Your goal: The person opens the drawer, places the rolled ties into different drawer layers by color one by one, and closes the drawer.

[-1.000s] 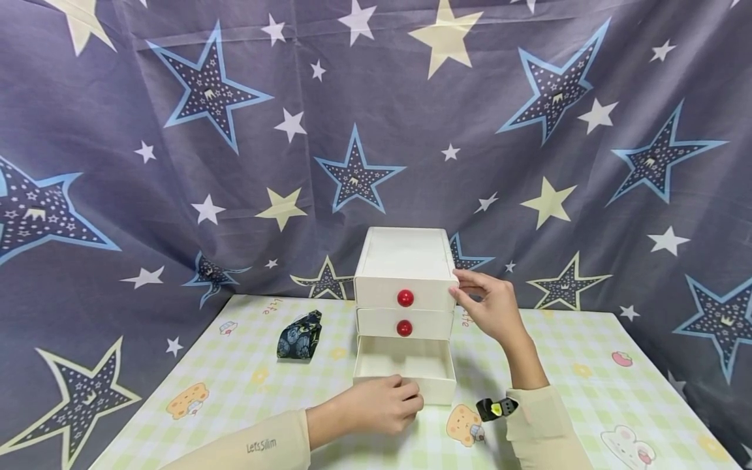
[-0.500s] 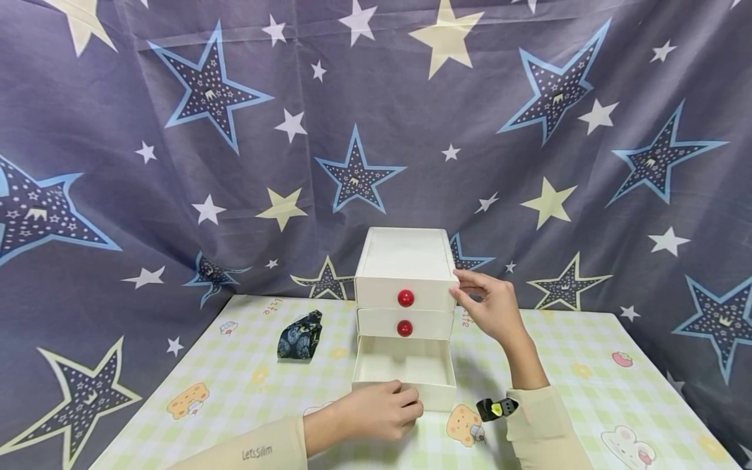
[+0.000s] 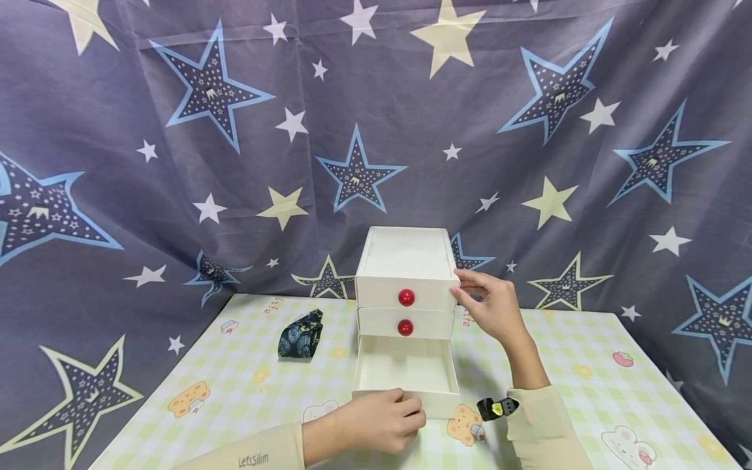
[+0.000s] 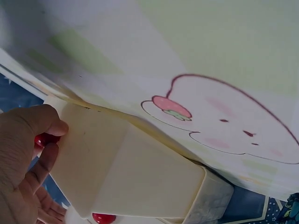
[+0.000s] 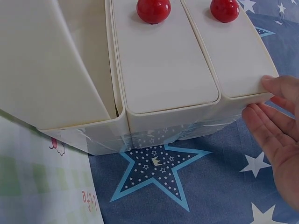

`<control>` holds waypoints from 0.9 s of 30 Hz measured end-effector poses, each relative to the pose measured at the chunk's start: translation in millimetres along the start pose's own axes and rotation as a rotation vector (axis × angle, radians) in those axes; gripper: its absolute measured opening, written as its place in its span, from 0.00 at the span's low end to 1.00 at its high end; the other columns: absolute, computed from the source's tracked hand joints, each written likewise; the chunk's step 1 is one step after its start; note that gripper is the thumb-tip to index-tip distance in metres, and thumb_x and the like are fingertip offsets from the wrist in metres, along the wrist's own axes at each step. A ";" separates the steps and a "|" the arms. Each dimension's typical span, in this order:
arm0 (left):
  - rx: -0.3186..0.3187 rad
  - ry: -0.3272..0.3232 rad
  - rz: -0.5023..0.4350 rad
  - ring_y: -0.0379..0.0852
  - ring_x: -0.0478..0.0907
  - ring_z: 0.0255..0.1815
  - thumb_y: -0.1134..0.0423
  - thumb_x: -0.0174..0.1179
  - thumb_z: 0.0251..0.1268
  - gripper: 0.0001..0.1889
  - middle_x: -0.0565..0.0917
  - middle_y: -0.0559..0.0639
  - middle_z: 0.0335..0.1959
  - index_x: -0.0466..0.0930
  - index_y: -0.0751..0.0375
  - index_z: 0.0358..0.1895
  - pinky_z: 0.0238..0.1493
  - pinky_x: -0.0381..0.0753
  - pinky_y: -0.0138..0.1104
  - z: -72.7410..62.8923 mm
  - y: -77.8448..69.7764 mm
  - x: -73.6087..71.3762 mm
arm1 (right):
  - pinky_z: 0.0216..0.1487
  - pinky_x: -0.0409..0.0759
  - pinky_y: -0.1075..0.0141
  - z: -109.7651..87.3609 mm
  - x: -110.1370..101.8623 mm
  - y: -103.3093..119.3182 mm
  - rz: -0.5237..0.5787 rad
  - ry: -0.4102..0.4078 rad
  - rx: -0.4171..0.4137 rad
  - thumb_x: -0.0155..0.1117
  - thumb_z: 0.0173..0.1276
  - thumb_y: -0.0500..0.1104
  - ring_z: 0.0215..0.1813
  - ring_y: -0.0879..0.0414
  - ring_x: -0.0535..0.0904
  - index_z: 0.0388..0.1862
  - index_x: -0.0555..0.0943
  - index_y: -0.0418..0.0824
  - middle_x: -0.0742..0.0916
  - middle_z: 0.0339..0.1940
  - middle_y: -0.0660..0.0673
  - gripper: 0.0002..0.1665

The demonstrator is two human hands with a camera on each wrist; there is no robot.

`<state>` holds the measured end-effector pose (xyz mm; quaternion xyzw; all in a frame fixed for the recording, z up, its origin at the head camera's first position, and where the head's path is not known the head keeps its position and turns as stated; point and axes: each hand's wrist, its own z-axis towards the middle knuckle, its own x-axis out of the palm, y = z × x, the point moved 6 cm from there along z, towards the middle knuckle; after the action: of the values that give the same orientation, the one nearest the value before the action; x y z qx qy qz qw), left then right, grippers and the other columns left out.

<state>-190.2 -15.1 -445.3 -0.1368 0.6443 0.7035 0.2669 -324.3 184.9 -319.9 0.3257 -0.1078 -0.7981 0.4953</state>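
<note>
A white three-tier drawer cabinet (image 3: 408, 253) stands in the middle of the table. Its bottom drawer (image 3: 405, 372) is pulled out, and nothing lies inside the part that shows. My left hand (image 3: 384, 420) is at this drawer's front. In the left wrist view, thumb and fingers pinch the drawer's red knob (image 4: 45, 139), which they partly cover. My right hand (image 3: 490, 307) grips the cabinet's upper right corner, thumb on the front face and fingers along the side. The two upper drawers are closed, each with a round red knob (image 3: 406, 297).
A dark, patterned folded item (image 3: 300, 335) lies left of the cabinet. A small black and yellow object (image 3: 497, 408) sits beside my right sleeve. The table bears a green checked cloth (image 3: 235, 385). Behind it hangs a star-printed curtain (image 3: 411, 183).
My left hand has drawn the bottom drawer a little farther out toward me, so more of its inside shows. The right hand stays at the cabinet's corner.
</note>
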 end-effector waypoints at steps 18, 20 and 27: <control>-0.018 0.018 -0.042 0.41 0.70 0.40 0.65 0.43 0.82 0.21 0.77 0.40 0.40 0.84 0.43 0.34 0.34 0.77 0.28 0.9 -5.4 -8.8 | 0.44 0.85 0.77 1.0 -0.9 -0.4 -0.008 -0.001 -0.002 0.76 0.64 0.33 0.42 0.49 0.90 0.55 0.87 0.34 0.91 0.45 0.39 0.20; -0.013 0.016 -0.051 0.40 0.71 0.40 0.66 0.40 0.82 0.23 0.78 0.40 0.40 0.84 0.42 0.35 0.35 0.77 0.28 0.9 -6.3 -8.8 | 0.43 0.86 0.75 1.1 -1.1 -0.2 -0.012 -0.003 -0.004 0.76 0.64 0.33 0.42 0.49 0.90 0.55 0.87 0.34 0.91 0.44 0.39 0.20; 0.008 0.023 -0.050 0.40 0.73 0.41 0.64 0.38 0.82 0.23 0.78 0.39 0.41 0.84 0.40 0.36 0.36 0.78 0.28 -0.4 -9.1 -9.4 | 0.43 0.89 0.52 0.5 0.0 0.7 0.007 -0.005 -0.013 0.75 0.64 0.33 0.42 0.47 0.90 0.55 0.86 0.32 0.91 0.45 0.38 0.20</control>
<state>-177.5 -17.2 -447.9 -0.1600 0.6466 0.6923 0.2775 -324.1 184.5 -319.1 0.3202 -0.1047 -0.7978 0.4999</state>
